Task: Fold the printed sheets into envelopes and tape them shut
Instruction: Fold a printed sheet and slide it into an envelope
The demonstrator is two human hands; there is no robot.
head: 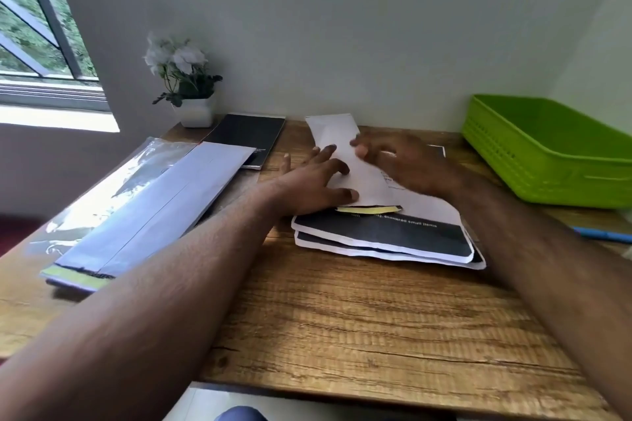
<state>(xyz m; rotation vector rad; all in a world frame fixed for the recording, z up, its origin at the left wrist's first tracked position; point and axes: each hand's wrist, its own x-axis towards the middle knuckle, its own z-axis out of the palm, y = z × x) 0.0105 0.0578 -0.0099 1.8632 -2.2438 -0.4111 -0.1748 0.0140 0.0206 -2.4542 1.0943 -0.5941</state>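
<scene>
Both hands (355,167) press flat, open-fingered, on a folded white sheet (345,154) (creased lengthwise).

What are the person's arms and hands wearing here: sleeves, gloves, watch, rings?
Nothing visible. The left hand and right hand are bare, with no gloves. Both forearms are uncovered and hairy up to the frame edge, with no sleeves, watch or bracelet. The blurred fingers make rings hard to rule out.

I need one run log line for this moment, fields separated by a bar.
step: folding | left hand: flat on folded sheet | right hand: pressing same sheet | under it: sheet stack | green tray: right, apart
</scene>
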